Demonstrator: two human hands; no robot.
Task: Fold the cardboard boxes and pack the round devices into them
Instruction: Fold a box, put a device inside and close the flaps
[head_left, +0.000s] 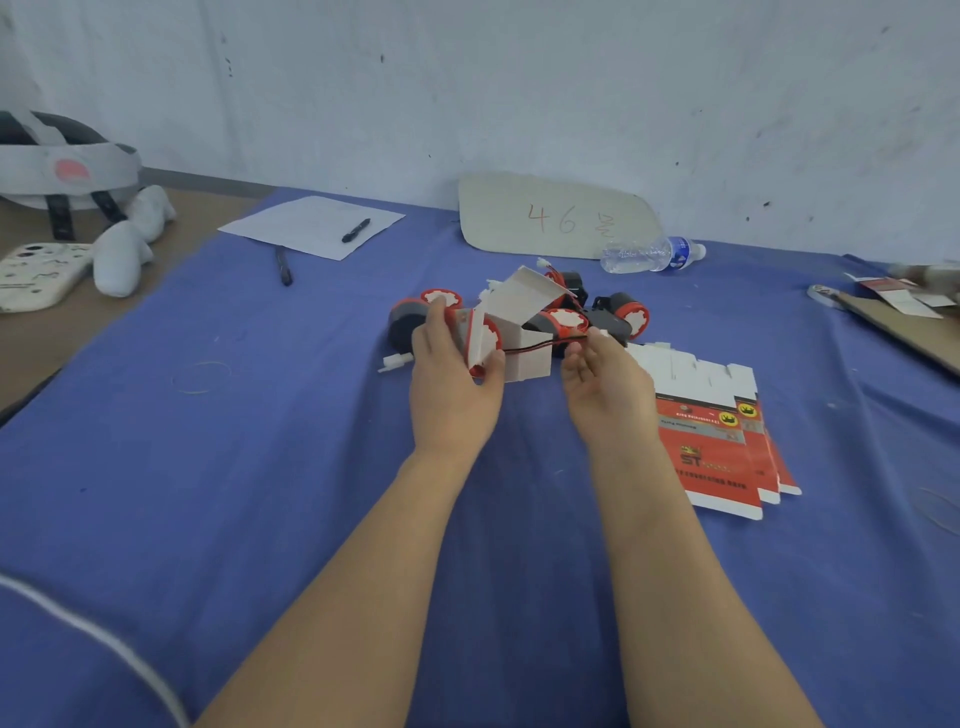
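My left hand (451, 374) grips a half-folded white cardboard box (522, 332) whose top flap stands open. A red-and-grey round device (485, 340) sits partly inside its left end. A red and black wire (545, 345) runs from the box to my right hand (605, 384), which pinches the wire's end between thumb and fingers. Several more round devices (566, 322) with red rims lie in a pile just behind the box. A stack of flat red-and-white boxes (722, 441) lies to the right of my right hand.
A blue cloth (260, 467) covers the table. At the back lie a paper sheet (311, 224) with a pen, a second pen (283, 265), a cardboard sign (556, 218) and a water bottle (652, 254). A headset, controllers and a phone sit far left.
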